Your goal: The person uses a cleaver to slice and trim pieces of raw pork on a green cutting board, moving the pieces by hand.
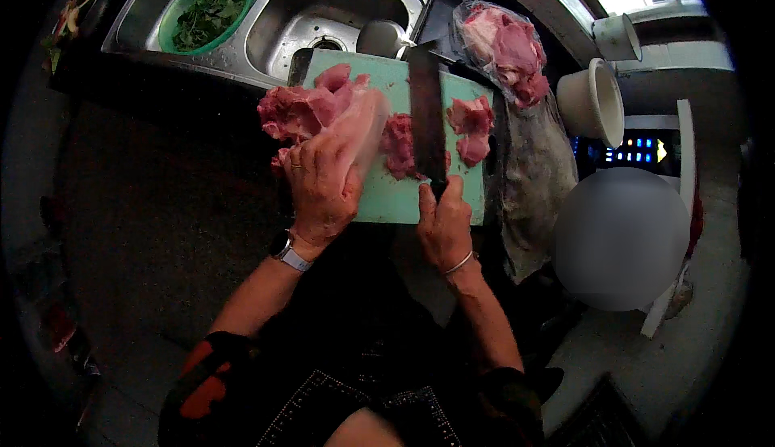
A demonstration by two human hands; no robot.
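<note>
A large piece of raw meat with pale skin lies on the left of a light green cutting board. My left hand is closed on its near end, the fingers pressed into the meat. In my right hand is the handle of a cleaver, its broad dark blade pointing away from me over the board. One cut piece of meat sits just left of the blade, partly hidden by it. Another cut piece rests to the right of the blade.
Behind the board is a steel double sink. A green basin of leafy greens stands in its left bowl. At the back right, a clear bag holds more raw meat. A white pot is further right, beside a grey cloth-like sheet.
</note>
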